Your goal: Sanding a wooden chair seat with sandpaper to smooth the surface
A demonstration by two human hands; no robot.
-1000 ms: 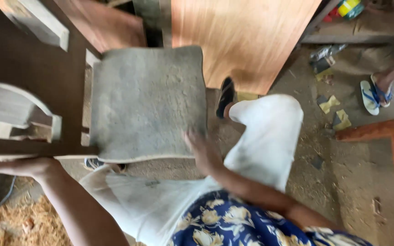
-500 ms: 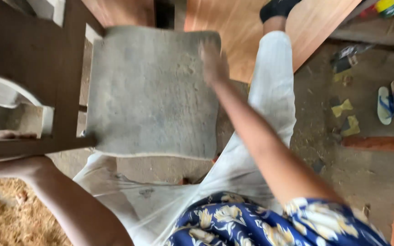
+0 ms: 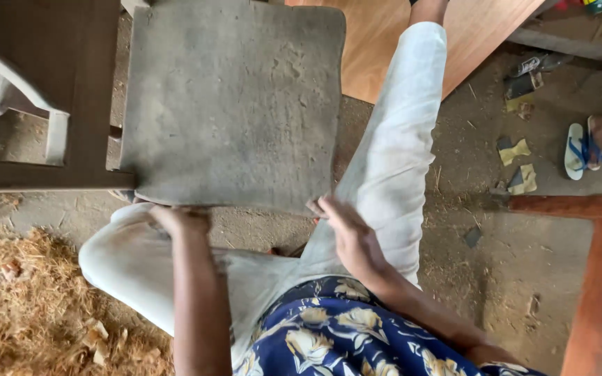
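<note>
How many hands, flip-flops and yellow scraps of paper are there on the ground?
Hands: 2, the left hand and right hand, both at the near edge of the grey chair seat
Flip-flops: 1, a white and blue flip-flop
Yellow scraps: 2, one yellow scrap and another yellow scrap
Total: 5

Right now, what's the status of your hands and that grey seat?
Left hand gripping near edge of grey chair seat. Right hand touching its near right corner. Wooden frame butts seat's left side.

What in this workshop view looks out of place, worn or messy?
The grey seat pad gripped by the left hand and right hand is pitted and dusty. Wood shavings heap on the floor, and yellow scraps lie scattered near a blue sandal.
</note>
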